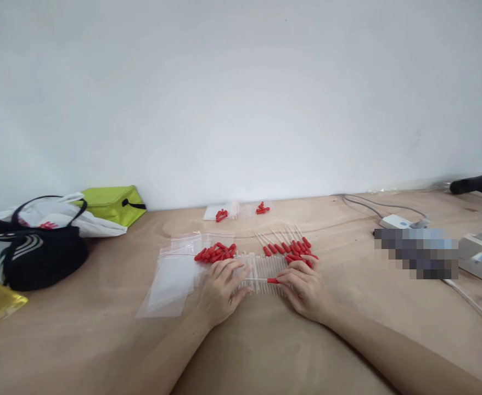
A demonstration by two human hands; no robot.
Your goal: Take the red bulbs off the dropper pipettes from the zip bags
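Note:
Both my hands rest on a wooden table (pixel 101 340). Between them I hold one clear thin tube with a red cap (pixel 272 281): my left hand (pixel 220 291) pinches the clear end, my right hand (pixel 304 288) pinches the capped end. Under the hands lies a row of bare clear tubes (pixel 263 267). A heap of loose red caps (pixel 216 252) sits just beyond my left hand. Several capped tubes (pixel 286 245) lie fanned out beyond my right hand. A stack of clear zip bags (pixel 175 274) lies left of my left hand.
Two filled small bags with red pieces (pixel 235 210) lie near the wall. A black bag (pixel 39 255), a white bag and a lime green pouch (pixel 113 204) stand at the left. White power adapters and cables (pixel 401 222) lie at the right, beside a blurred patch.

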